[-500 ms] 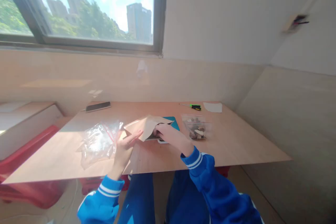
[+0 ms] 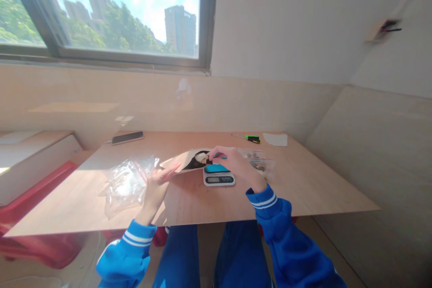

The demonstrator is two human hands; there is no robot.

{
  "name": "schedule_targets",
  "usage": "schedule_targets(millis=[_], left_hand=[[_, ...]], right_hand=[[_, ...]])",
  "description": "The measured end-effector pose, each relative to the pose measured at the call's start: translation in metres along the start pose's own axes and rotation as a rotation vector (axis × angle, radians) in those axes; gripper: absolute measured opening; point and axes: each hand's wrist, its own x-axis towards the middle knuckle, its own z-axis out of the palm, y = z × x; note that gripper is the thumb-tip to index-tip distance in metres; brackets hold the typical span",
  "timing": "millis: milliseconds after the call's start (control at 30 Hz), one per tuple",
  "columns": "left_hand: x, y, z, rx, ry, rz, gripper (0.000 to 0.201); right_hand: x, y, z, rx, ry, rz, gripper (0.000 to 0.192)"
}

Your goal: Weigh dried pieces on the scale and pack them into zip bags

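Note:
My left hand [image 2: 162, 175] is closed on the left side of a brown paper pouch [image 2: 178, 160], which lies tilted with its dark mouth facing right. At that mouth a pale, brown-edged piece shows, looking like a dried mushroom [image 2: 201, 157]. The bent fingers of my right hand [image 2: 225, 157] pinch at its right end; the fingertips are partly hidden. Below the right hand stands a small white kitchen scale [image 2: 219, 180] with a blue top, partly covered by pouch and hand.
Clear zip bags [image 2: 126, 182] lie at left, and small zip bags with brownish pieces [image 2: 265, 166] at right. Along the back are a phone [image 2: 127, 137], screwdrivers [image 2: 252, 138] and a white paper [image 2: 276, 139]. The table's front edge [image 2: 195, 224] is close to my legs.
My right hand has come out of the pouch and moved right. The pouch mouth has turned into view, with the pale piece in it, and the scale's front panel is uncovered.

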Motion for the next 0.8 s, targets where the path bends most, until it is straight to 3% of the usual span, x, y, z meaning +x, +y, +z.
schedule_targets(millis=[100, 233, 400, 633, 800], left_hand=[[0.005, -0.001, -0.002, 0.016, 0.034, -0.025, 0.029], [0.015, -0.005, -0.002, -0.003, 0.119, -0.125, 0.029], [0.025, -0.009, -0.001, -0.056, 0.176, -0.149, 0.028], [0.024, -0.009, 0.0, -0.058, 0.198, -0.141, 0.026], [0.022, -0.009, -0.001, -0.044, 0.205, -0.147, 0.024]], right_hand=[[-0.002, 0.012, -0.008, 0.204, 0.1, 0.033, 0.005], [-0.006, 0.036, -0.017, 0.426, 0.243, 0.085, 0.02], [-0.01, 0.077, -0.016, 0.525, 0.433, 0.214, 0.033], [-0.006, 0.143, 0.029, 0.393, 0.504, 0.36, 0.035], [0.003, 0.161, 0.049, 0.21, 0.396, 0.362, 0.02]])
